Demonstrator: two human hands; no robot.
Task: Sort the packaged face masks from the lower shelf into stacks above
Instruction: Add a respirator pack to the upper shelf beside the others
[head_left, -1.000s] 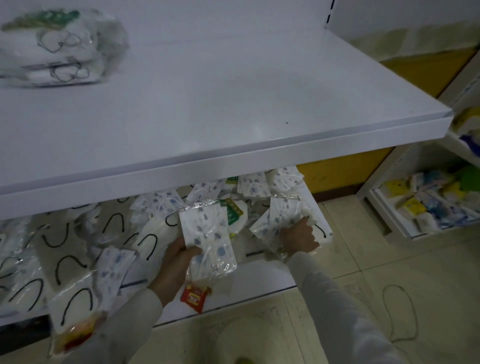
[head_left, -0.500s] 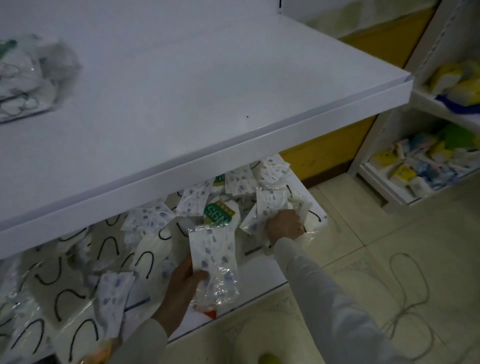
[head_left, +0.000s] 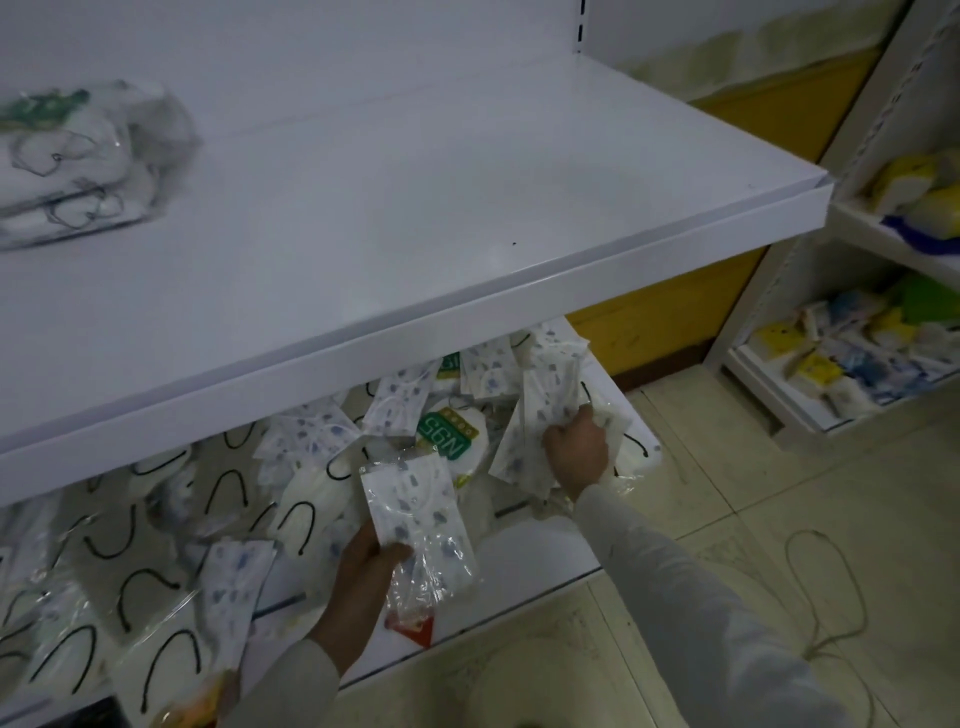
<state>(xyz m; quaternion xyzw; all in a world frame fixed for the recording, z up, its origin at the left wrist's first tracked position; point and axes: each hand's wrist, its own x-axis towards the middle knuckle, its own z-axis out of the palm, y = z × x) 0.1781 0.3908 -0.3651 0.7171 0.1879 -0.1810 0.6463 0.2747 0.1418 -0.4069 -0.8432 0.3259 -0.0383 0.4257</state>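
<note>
My left hand (head_left: 363, 566) grips a clear packet with a blue-spotted white mask (head_left: 415, 514), held in front of the lower shelf (head_left: 524, 577). My right hand (head_left: 576, 449) grips another blue-spotted mask packet (head_left: 540, 415) at the right end of that shelf. Several packets lie loose on the lower shelf: spotted ones, white ones with black ear loops (head_left: 130, 582) to the left, and a green N95 packet (head_left: 451, 434) in the middle. On the upper shelf (head_left: 415, 208), a stack of white mask packets (head_left: 72, 161) sits at the far left.
The upper shelf's front lip (head_left: 467, 322) overhangs the back of the lower shelf. A second shelving unit (head_left: 857, 364) with yellow and blue packets stands to the right. A thin cord (head_left: 831, 597) lies on the tiled floor.
The view has swung between frames. My left hand keeps its spotted packet in front of the lower shelf. My right hand stays gripping a packet at the shelf's right end.
</note>
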